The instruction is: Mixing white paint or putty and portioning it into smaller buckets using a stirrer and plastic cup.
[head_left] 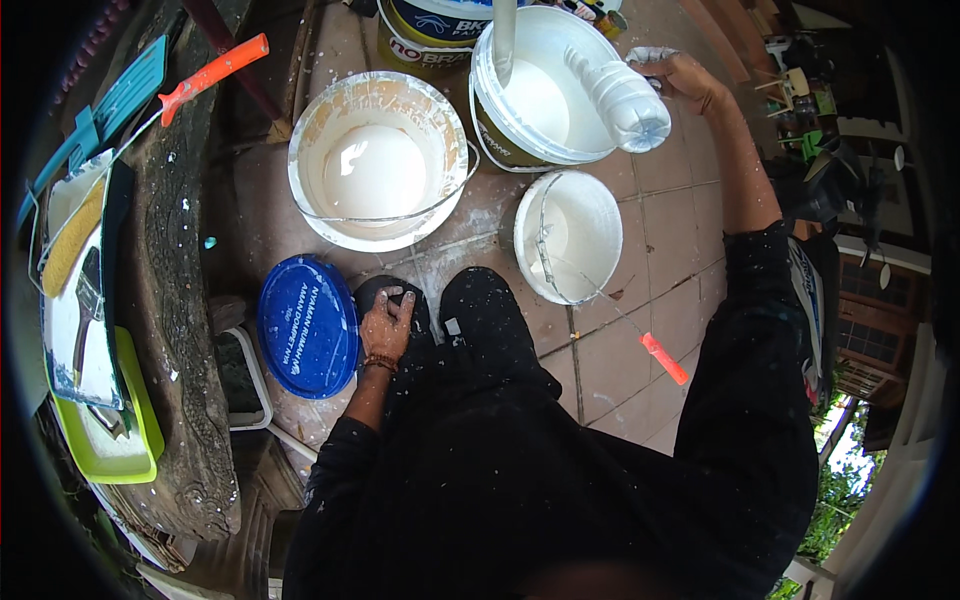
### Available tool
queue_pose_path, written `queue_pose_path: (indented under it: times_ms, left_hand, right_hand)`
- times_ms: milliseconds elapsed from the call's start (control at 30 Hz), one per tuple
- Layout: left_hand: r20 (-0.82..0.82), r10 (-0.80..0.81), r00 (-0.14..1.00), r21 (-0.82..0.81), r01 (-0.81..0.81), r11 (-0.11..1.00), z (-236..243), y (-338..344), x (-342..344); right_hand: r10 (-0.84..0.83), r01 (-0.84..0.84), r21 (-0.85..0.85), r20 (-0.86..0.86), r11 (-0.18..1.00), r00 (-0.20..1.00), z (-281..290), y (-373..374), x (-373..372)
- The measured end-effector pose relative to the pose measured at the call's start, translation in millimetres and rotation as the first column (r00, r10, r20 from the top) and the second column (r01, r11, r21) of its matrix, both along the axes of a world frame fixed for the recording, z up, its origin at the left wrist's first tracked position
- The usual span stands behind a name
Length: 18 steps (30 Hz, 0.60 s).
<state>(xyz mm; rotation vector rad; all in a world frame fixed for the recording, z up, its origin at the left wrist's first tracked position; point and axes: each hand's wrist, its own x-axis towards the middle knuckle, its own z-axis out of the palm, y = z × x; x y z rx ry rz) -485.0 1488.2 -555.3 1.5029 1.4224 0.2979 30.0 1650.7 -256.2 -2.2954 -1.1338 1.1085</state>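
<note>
- The person's right hand (pixel 682 80) is closed on the side of a clear plastic bottle (pixel 622 100), smeared with white; the bottle lies just left of the palm, touching the fingers;
- the bottle slants across the right side of a large bucket (pixel 497 128), over its rim, with one end above the white paint (pixel 535 95) inside (where the fingers meet the plastic is partly hidden);
- a pale pole (pixel 504 45) stands in that same paint, left of the bottle and apart from it;
- the left hand (pixel 386 328) rests on the left knee, its fingers slightly apart and holding nothing; the bottle is well away from it, up and to the right;
- a blue lid (pixel 308 328) lies just left of that knee; beyond it stands a wide bucket (pixel 308 185) with white paint in the bottom;
- nearer the person, a smaller white bucket (pixel 600 255) stands on the tiled floor (pixel 655 235), with an orange-handled wire tool (pixel 663 358) leaning across it;
- at far left, a weathered wooden slab (pixel 190 410) runs beside a paint tray (pixel 95 365) holding a brush (pixel 88 305) and a yellowish roller (pixel 75 238).
</note>
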Motion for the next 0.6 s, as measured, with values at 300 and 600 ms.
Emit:
queue_pose_path:
  times_ms: [300,600]
  left_hand:
    - [-0.015,-0.005,1.000,0.018,0.005,1.000,0,-1,-1]
    - [-0.095,-0.030,0.995,0.041,0.034,0.999,0,-4,1]
  right_hand:
    - [-0.460,0.680,0.075,-0.682,0.730,0.569,-82,-43,-40]
    - [-0.563,0.836,0.014,-0.734,0.549,0.381,-119,-76,-84]
